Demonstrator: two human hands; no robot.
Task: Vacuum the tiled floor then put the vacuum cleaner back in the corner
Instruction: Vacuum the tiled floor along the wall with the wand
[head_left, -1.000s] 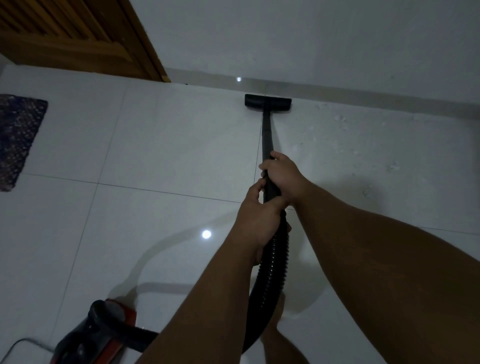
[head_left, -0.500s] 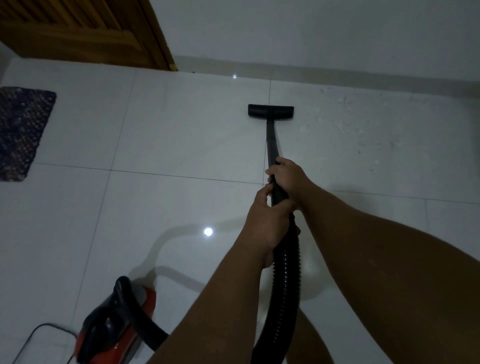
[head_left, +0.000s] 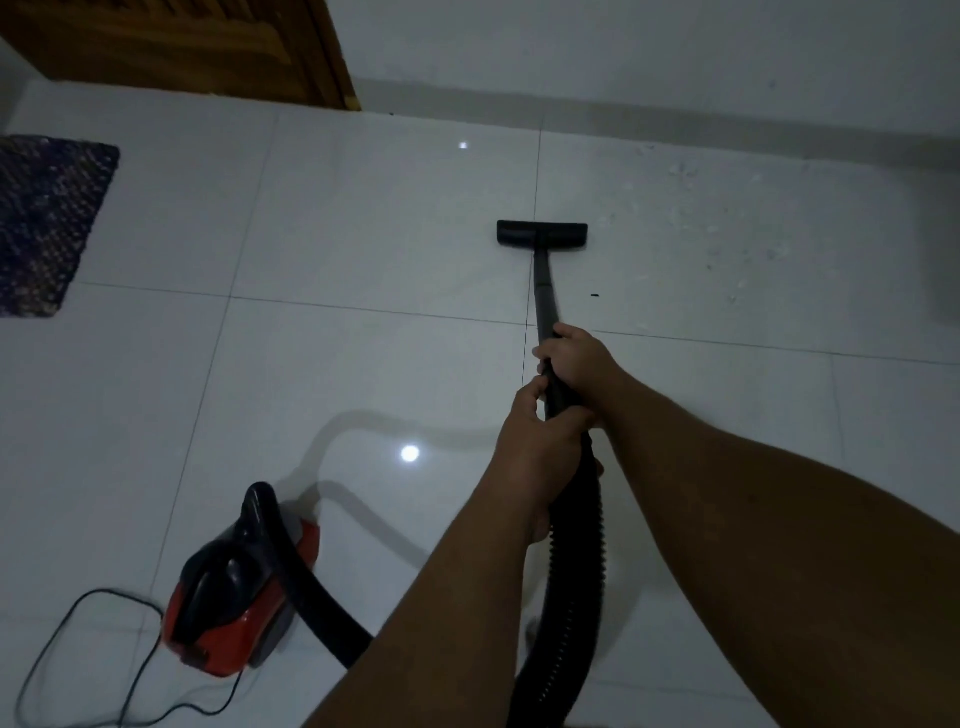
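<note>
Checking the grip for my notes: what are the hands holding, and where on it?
Both grip the vacuum wand at its near end, right hand ahead, left hand behind where the hose joins.

tiled floor (head_left: 363, 364), vacuum cleaner (head_left: 239, 587), mat (head_left: 47, 223)

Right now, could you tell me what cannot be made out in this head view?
- Hose: its middle runs behind the left forearm.
- Power cord: cut off at the bottom edge; plug unseen.
- Pale specks on the floor tiles: too small to identify.
- Wooden door: cropped by the top edge.
</note>
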